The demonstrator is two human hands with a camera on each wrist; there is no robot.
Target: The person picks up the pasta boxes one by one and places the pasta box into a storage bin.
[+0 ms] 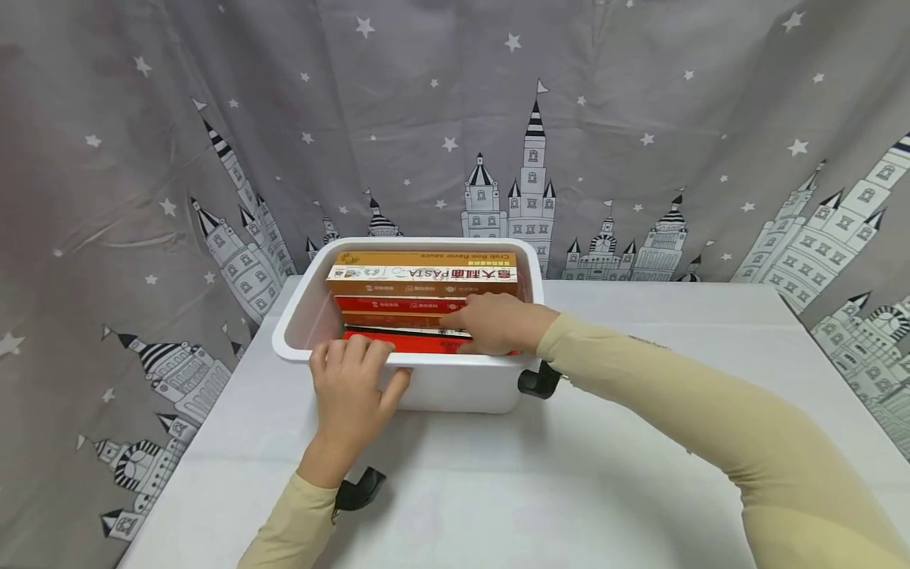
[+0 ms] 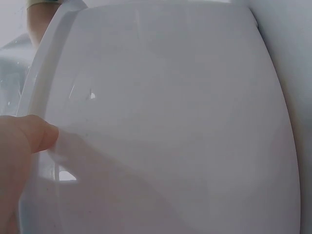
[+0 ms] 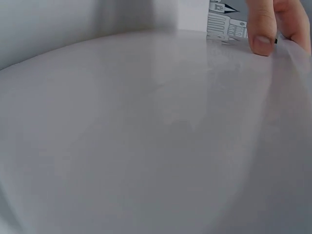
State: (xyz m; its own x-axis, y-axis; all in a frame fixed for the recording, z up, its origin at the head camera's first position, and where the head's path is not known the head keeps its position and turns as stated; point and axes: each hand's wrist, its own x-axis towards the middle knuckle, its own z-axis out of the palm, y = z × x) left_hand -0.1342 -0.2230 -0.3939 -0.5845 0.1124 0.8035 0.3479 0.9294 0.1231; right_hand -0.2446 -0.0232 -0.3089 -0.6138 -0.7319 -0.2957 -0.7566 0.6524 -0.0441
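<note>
A white plastic bin [image 1: 441,387] holds a row of boxes standing with their narrow sides up. My left hand [image 1: 351,387] grips its near rim, fingers over the edge and thumb against the outer wall; the thumb [image 2: 43,134] shows in the left wrist view. My right hand [image 1: 501,322] reaches over the near right rim, its fingers among the front boxes. Nearest to it are a bright red box [image 1: 408,343] and a brown box [image 1: 391,319]; a thin black-and-white edge lies between these. I cannot tell whether the right fingers pinch a box.
Behind them stand a dark red box [image 1: 398,305], a white box marked PASTA [image 1: 426,273] and a yellow-brown box [image 1: 426,258] at the back. The bin rests on a white-covered table [image 1: 569,490]. A grey curtain [image 1: 426,118] with castles and stars hangs behind.
</note>
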